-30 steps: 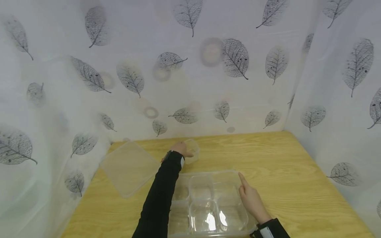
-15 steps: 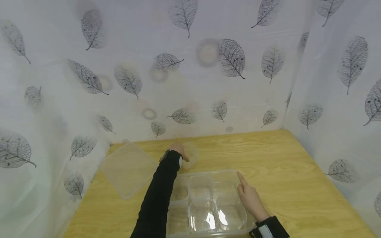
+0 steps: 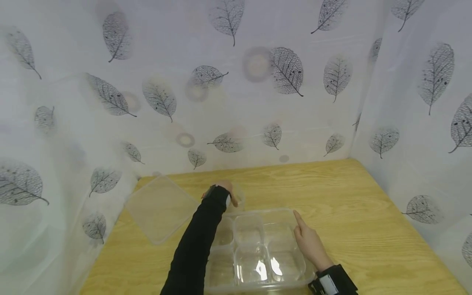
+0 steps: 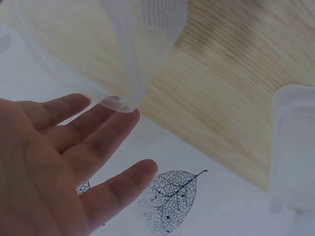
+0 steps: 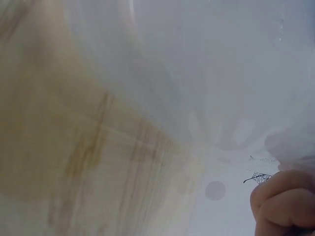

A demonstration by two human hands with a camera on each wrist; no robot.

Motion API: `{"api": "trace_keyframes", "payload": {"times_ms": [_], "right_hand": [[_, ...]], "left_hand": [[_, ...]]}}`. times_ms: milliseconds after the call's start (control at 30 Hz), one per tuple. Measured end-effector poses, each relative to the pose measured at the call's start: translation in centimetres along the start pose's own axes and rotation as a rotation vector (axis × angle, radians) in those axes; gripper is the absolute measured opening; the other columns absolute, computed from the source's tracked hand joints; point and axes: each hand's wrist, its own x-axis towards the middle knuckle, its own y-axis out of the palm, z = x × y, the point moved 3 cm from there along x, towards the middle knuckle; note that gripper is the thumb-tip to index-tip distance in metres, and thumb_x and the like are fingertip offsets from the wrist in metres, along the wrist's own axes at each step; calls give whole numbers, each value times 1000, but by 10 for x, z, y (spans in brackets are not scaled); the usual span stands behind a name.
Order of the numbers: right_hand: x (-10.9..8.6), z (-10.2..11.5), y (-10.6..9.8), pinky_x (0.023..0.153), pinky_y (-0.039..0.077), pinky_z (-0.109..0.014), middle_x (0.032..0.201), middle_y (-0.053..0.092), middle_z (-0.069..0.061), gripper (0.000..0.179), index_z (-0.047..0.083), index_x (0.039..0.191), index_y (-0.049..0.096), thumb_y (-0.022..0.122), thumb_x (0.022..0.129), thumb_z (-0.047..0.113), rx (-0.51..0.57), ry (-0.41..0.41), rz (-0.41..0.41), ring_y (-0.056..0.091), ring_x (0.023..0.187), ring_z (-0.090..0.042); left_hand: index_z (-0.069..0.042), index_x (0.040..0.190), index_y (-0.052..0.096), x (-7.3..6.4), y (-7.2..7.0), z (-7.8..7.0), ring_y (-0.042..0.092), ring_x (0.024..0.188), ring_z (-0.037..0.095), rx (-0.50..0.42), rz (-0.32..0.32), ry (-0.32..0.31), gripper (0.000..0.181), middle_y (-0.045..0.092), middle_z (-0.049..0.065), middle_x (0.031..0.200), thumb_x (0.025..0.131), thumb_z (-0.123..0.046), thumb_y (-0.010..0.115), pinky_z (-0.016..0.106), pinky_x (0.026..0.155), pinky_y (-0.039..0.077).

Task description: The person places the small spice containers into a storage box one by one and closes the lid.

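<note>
A large clear plastic box holding several smaller clear containers sits at the near middle of the table. My right hand grips its right wall, index finger stretched along the rim; the right wrist view shows other fingers curled. Behind the box, my left hand is beside a small clear plastic container, partly hidden by the hand in the head view. Seen from the left wrist, the left fingers are spread and fairly straight, fingertips at the small container's corner.
A flat translucent lid lies turned cornerwise on the left side of the table. The wooden table meets a leaf-patterned curtain at the back and both sides.
The left hand and the small container have shifted a little nearer to the large box. The right hand stays at the box wall.
</note>
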Motion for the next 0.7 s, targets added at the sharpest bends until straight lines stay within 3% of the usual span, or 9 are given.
{"api": "trace_keyframes", "payload": {"times_ms": [100, 300, 467, 567, 700], "right_hand": [[0, 0, 0, 35, 28, -22, 47, 31, 3, 48, 0, 138, 24, 34, 92, 10, -2, 0, -2, 30, 39, -9], [-1, -2, 1, 35, 28, -22, 47, 31, 3, 48, 1, 138, 24, 33, 93, 11, -2, 4, 7, 29, 39, -9], [0, -3, 2, 36, 29, -22, 48, 31, 3, 48, 1, 138, 24, 33, 92, 11, -6, 5, 4, 29, 40, -9], [1, -2, 1, 36, 29, -23, 49, 31, 2, 48, 1, 138, 24, 34, 92, 11, -5, 2, -2, 30, 40, -10], [1, -2, 0, 37, 30, -24, 49, 30, 1, 49, 1, 138, 24, 33, 92, 11, -3, -2, -3, 30, 41, -11]], "left_hand": [[-9, 111, 59, -2, -1, 0, 43, 100, 54, -68, 10, 2, 76, 48, 20, 122, 51, -52, 79, 68, 61, 38], [-8, 88, 66, -25, -6, -7, 57, 90, 25, 71, -111, 198, 51, 63, 6, 98, 55, -44, 81, 44, 76, 47], [-7, 80, 64, -33, -6, -9, 57, 76, 19, 100, -141, 231, 45, 61, 2, 81, 57, -42, 80, 36, 68, 49], [-8, 67, 59, -30, -5, -8, 52, 65, 17, 94, -161, 262, 40, 55, 0, 68, 59, -42, 79, 33, 62, 49], [-11, 55, 50, -23, -5, -4, 46, 57, 16, 89, -233, 319, 40, 46, -2, 58, 62, -39, 78, 30, 54, 45]]}}
